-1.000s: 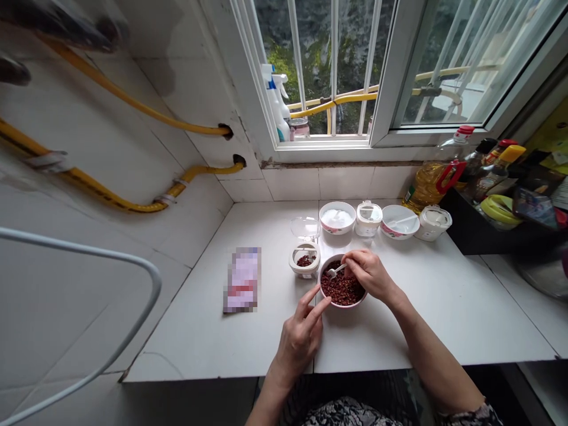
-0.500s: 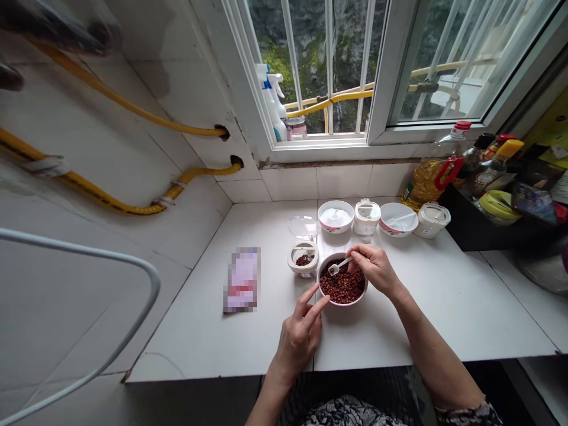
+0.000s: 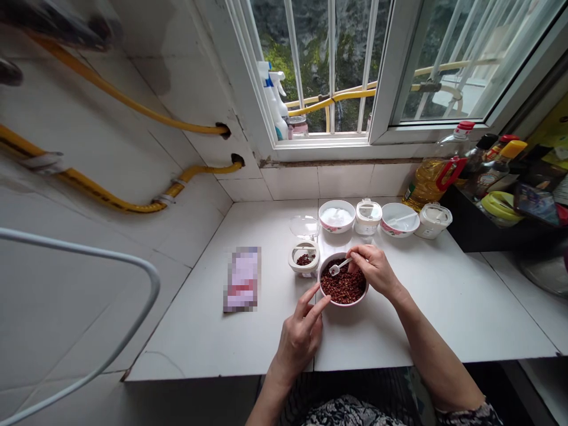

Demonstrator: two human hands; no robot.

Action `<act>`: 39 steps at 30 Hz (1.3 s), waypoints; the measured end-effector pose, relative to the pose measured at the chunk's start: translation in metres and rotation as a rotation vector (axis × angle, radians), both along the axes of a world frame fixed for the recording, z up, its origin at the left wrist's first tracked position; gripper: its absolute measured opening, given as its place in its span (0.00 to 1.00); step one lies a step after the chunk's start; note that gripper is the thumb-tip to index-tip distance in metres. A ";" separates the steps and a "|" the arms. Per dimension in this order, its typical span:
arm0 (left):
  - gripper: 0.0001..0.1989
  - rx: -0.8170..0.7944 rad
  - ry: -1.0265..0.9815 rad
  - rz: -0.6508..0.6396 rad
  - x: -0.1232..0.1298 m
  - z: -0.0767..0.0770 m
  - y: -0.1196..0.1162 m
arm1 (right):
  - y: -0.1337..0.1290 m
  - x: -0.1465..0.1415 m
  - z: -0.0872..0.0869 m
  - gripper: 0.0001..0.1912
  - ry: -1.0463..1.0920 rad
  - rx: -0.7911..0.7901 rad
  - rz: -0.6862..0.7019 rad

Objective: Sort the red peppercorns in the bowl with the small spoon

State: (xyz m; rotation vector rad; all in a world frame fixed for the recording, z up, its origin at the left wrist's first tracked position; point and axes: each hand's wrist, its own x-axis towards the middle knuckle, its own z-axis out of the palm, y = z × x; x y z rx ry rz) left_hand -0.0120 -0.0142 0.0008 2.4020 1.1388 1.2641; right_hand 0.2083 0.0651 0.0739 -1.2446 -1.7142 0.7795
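Observation:
Small dark red, peppercorn-like pieces [image 3: 345, 289] fill a round pink-rimmed bowl [image 3: 349, 305] on the counter. My right hand [image 3: 373, 267] pinches the handle of a small white spoon [image 3: 338, 268], whose scoop end is just over the pieces. At the bowl's near left side is my left hand [image 3: 302, 328], index finger and thumb stretched apart with their tips against the rim; its other fingers are curled. To the left of the bowl, a seasoning jar [image 3: 304, 257] stands with its clear lid [image 3: 304, 226] raised and some of the same pieces inside.
Behind stand a bowl of white grains [image 3: 336, 216], a lidded jar [image 3: 368, 217], a bowl with a white spoon [image 3: 400, 220] and another jar [image 3: 434, 220]. An oil bottle [image 3: 432, 171] and a black bottle box [image 3: 470, 222] are at right. A blurred purple packet [image 3: 242, 279] lies left.

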 end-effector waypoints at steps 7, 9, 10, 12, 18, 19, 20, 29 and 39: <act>0.24 -0.006 0.009 -0.005 0.000 0.001 0.000 | 0.004 0.002 0.000 0.16 0.405 -0.272 -0.030; 0.24 0.000 0.011 -0.001 0.000 0.001 0.000 | 0.005 0.001 0.002 0.17 0.460 -0.274 -0.031; 0.24 0.004 0.010 0.000 0.000 0.001 0.001 | 0.006 -0.001 0.004 0.18 0.476 -0.265 -0.033; 0.24 0.006 0.009 0.001 0.000 0.000 0.001 | 0.005 -0.008 0.006 0.18 0.488 -0.222 -0.041; 0.26 -0.011 0.007 -0.004 -0.001 -0.001 0.001 | -0.004 -0.033 0.006 0.12 0.337 0.027 -0.021; 0.26 -0.006 0.005 -0.005 -0.001 -0.001 0.001 | -0.004 -0.035 0.004 0.10 0.275 0.082 -0.015; 0.26 -0.003 0.004 -0.006 -0.001 -0.001 0.001 | -0.005 -0.037 0.003 0.09 0.206 0.140 -0.004; 0.25 -0.001 0.018 0.007 0.000 -0.002 0.001 | -0.006 -0.024 0.005 0.09 0.040 0.325 -0.010; 0.25 0.011 0.020 0.003 0.000 0.000 0.001 | -0.002 -0.006 -0.002 0.11 -0.114 0.105 0.043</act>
